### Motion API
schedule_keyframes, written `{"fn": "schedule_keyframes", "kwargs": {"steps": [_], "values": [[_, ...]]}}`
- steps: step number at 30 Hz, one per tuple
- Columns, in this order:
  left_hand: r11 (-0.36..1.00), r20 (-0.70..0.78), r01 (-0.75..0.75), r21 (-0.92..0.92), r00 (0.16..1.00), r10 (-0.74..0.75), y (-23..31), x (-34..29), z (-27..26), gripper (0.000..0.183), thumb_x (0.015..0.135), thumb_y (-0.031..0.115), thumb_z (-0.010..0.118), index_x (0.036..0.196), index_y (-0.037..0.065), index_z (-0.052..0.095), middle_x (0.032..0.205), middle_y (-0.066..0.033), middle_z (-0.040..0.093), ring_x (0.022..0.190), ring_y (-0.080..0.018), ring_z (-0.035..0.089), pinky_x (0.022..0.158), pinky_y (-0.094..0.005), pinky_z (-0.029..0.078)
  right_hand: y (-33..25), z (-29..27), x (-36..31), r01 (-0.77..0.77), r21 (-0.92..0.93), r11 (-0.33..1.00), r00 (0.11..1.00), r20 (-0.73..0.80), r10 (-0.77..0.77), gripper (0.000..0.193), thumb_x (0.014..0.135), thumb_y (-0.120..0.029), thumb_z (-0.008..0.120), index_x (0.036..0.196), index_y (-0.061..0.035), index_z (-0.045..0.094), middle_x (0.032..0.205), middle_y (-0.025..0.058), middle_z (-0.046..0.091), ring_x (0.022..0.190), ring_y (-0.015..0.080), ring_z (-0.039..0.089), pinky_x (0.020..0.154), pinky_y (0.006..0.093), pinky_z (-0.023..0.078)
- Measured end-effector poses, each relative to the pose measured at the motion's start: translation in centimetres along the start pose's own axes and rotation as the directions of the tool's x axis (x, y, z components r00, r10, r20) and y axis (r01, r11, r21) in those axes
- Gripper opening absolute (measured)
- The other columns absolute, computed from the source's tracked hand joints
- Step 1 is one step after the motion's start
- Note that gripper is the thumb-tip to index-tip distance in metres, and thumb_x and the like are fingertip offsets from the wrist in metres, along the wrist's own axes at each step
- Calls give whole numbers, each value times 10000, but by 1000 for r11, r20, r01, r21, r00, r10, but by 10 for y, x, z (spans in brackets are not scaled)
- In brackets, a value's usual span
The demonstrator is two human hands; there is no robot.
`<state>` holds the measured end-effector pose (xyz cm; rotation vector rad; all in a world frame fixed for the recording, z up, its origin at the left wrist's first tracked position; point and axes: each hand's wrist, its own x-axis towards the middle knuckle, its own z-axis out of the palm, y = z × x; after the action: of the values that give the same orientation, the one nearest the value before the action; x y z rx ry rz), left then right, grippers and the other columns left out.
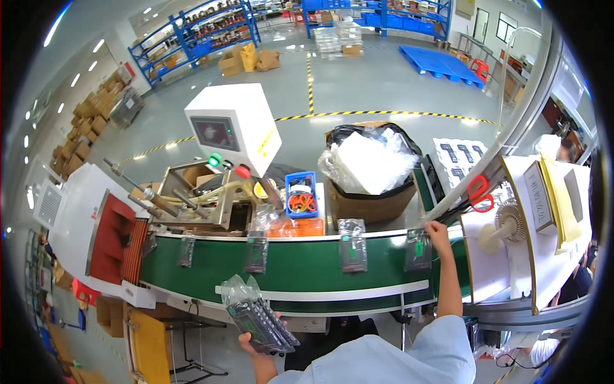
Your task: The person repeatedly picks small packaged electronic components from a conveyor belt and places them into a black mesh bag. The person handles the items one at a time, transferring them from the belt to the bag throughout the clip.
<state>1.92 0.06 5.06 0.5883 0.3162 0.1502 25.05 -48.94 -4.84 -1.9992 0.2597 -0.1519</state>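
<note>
My left hand is closed around a stack of flat dark items in clear plastic bags, held in front of the green conveyor belt. The open ends of the bags stick up loosely at the stack's far end. Farther right, my right hand has its fingers closed at the top edge of a bagged dark item lying on the belt. Other bagged items lie apart in a row to its left: one bagged item near the middle, a second bagged item, and a smaller-looking bagged item.
A machine with red curtain strips stands at the belt's left end. Beyond the belt are a white control box, a blue bin and a carton lined with black plastic. Red scissors and a fan are at right.
</note>
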Motion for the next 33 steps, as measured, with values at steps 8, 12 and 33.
{"fn": "schedule_keyframes", "kwargs": {"steps": [8,12,33], "values": [[998,92,49,-40,995,-45,-7,-3,5,747,634,409,579,1230,-1,395,1043,-201,528,950,-339,554,710,-499,530,113,-22,67,-91,-217,972,995,-65,79,214,749,-215,610,747,-4,641,600,87,598,566,153,568,541,310,432],[1000,144,11,2,990,-11,-10,-2,-14,784,657,462,600,1258,12,373,1092,-206,512,971,-347,547,721,-507,524,139,20,69,-111,-373,921,992,-91,83,245,752,-286,583,771,-52,653,654,131,612,618,208,612,597,347,459],[975,-6,213,-67,977,-214,-6,-8,-52,655,694,252,585,1236,-53,381,1148,-244,511,1024,-376,544,878,-508,443,68,147,14,-119,-366,923,986,-149,68,308,786,-297,559,948,-46,632,897,187,598,835,343,580,740,423,452]]}}
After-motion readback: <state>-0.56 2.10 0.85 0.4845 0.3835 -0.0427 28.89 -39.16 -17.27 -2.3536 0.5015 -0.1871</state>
